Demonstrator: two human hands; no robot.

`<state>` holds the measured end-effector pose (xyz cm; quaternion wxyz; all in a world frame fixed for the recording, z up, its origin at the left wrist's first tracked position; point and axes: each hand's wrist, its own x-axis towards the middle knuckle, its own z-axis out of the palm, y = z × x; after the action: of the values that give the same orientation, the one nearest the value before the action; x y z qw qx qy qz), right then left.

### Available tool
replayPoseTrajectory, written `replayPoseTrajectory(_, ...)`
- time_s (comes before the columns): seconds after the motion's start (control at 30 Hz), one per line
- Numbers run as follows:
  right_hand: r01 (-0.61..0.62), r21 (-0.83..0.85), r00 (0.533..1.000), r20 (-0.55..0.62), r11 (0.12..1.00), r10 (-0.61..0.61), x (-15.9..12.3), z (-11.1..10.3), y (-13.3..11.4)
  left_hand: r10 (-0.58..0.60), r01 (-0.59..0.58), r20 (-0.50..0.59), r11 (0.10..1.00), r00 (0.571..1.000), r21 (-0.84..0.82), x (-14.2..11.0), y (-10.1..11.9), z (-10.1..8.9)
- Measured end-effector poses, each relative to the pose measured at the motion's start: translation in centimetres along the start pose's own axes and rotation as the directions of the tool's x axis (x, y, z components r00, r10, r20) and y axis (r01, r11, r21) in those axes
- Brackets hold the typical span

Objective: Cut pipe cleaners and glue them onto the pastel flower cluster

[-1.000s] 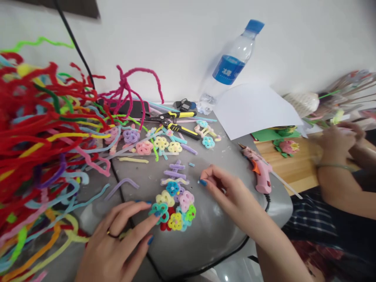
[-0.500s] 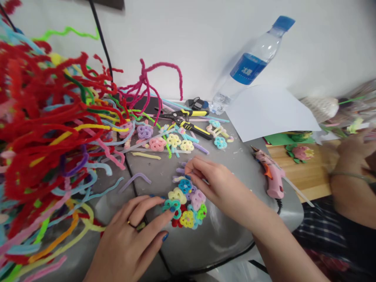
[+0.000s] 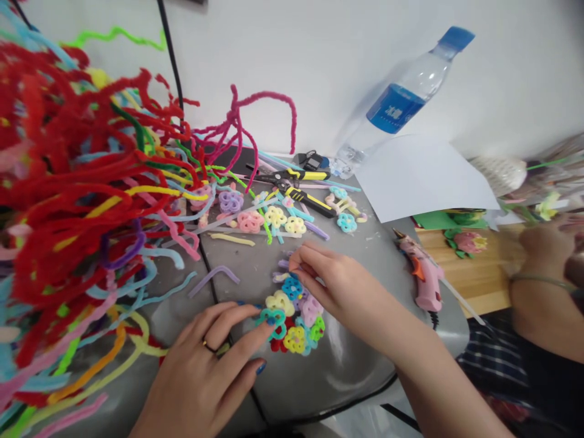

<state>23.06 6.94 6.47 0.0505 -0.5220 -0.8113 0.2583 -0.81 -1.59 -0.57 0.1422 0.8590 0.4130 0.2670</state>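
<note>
A cluster of small pipe-cleaner flowers (image 3: 294, 313) in blue, yellow, pink, green and red lies on the grey surface (image 3: 337, 365). My left hand (image 3: 205, 371) rests flat beside it, fingers spread, fingertips pressing on the teal flower (image 3: 272, 320) at the cluster's left edge. My right hand (image 3: 335, 286) reaches in from the right, its fingertips pinched on short purple pipe-cleaner pieces (image 3: 283, 265) just above the cluster. What exactly the pinch holds is partly hidden by the fingers.
A big tangle of red and mixed pipe cleaners (image 3: 77, 201) fills the left. Loose flowers (image 3: 274, 218), yellow-handled pliers (image 3: 298, 185), a water bottle (image 3: 401, 100), white paper (image 3: 424, 176) and a pink glue gun (image 3: 422, 274) lie behind and right. Another person's hand (image 3: 542, 243) works at the wooden table.
My right hand moved left from open table to the purple pieces above the cluster and closed its fingertips there. The left hand stayed on the teal flower; the view shifted slightly.
</note>
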Motion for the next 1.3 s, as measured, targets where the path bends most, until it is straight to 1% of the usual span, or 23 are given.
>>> replayPoseTrajectory(0.23, -0.015, -0.014, 1.000, 0.006, 1.000, 0.015, 0.1, 0.0, -0.2, 0.003, -0.003, 0.002, 1.000, 1.000, -0.019, -0.1, 0.0, 0.1)
replayPoseTrajectory(0.43, 0.026, 0.048, 0.999, -0.042, 0.999, -0.024, 0.2, 0.1, 0.0, -0.022, 0.023, 0.009, 0.999, 1.000, -0.037, -0.2, 0.1, 0.2)
replayPoseTrajectory(0.5, 0.054, 0.104, 0.995, -0.086, 0.993, -0.045, 0.1, -0.2, 0.2, -0.028, 0.028, 0.014, 0.998, 1.000, -0.048, -0.3, 0.1, 0.2)
replayPoseTrajectory(0.57, 0.066, 0.150, 0.986, -0.161, 0.987, -0.042, -0.2, -0.6, 0.5, -0.027, 0.028, 0.016, 0.998, 1.000, -0.050, -0.2, 0.1, 0.1)
replayPoseTrajectory(0.67, 0.020, 0.187, 0.948, -0.317, 0.982, 0.041, -1.5, -1.6, 1.3, -0.012, 0.012, 0.003, 0.999, 1.000, -0.040, -0.1, 0.0, 0.1)
replayPoseTrajectory(0.77, -0.074, 0.233, 0.866, -0.466, 0.970, 0.178, -3.4, -2.3, 2.7, -0.006, 0.005, -0.022, 1.000, 1.000, -0.026, -0.1, 0.1, 0.1)
replayPoseTrajectory(0.83, -0.125, 0.243, 0.810, -0.535, 0.962, 0.241, -4.8, -2.2, 4.0, -0.017, 0.016, -0.035, 0.999, 0.999, -0.031, -0.1, 0.1, 0.1)
replayPoseTrajectory(0.9, -0.163, 0.234, 0.780, -0.564, 0.958, 0.270, -6.1, -1.5, 5.5, -0.029, 0.027, -0.051, 0.999, 0.998, -0.044, -0.2, 0.1, 0.1)
replayPoseTrajectory(0.97, -0.213, 0.227, 0.753, -0.582, 0.950, 0.307, -7.4, -0.4, 7.0, -0.030, 0.026, -0.077, 0.998, 0.997, -0.053, -0.3, 0.2, 0.1)
replayPoseTrajectory(1.07, -0.308, 0.269, 0.689, -0.598, 0.913, 0.409, -9.4, 1.4, 8.9, -0.023, 0.016, -0.130, 0.999, 0.991, -0.050, -0.5, 0.2, 0.0)
replayPoseTrajectory(1.1, -0.351, 0.294, 0.651, -0.606, 0.889, 0.458, -10.1, 1.9, 9.4, -0.017, 0.010, -0.147, 0.999, 0.989, -0.048, -0.5, 0.2, 0.0)
replayPoseTrajectory(1.13, -0.400, 0.322, 0.596, -0.620, 0.858, 0.510, -10.9, 2.2, 9.8, -0.013, 0.006, -0.160, 0.999, 0.987, -0.046, -0.5, 0.1, 0.1)
replayPoseTrajectory(1.2, -0.491, 0.377, 0.463, -0.650, 0.785, 0.602, -12.4, 2.3, 10.3, -0.006, -0.001, -0.181, 0.999, 0.983, -0.037, -0.5, 0.1, 0.1)
replayPoseTrajectory(1.27, -0.555, 0.400, 0.352, -0.682, 0.729, 0.641, -13.7, 1.9, 10.7, -0.002, -0.002, -0.186, 1.000, 0.982, -0.022, -0.5, 0.1, 0.2)
replayPoseTrajectory(1.3, -0.581, 0.397, 0.311, -0.698, 0.710, 0.645, -14.2, 1.6, 10.8, -0.001, -0.002, -0.185, 1.000, 0.983, -0.014, -0.5, 0.1, 0.2)
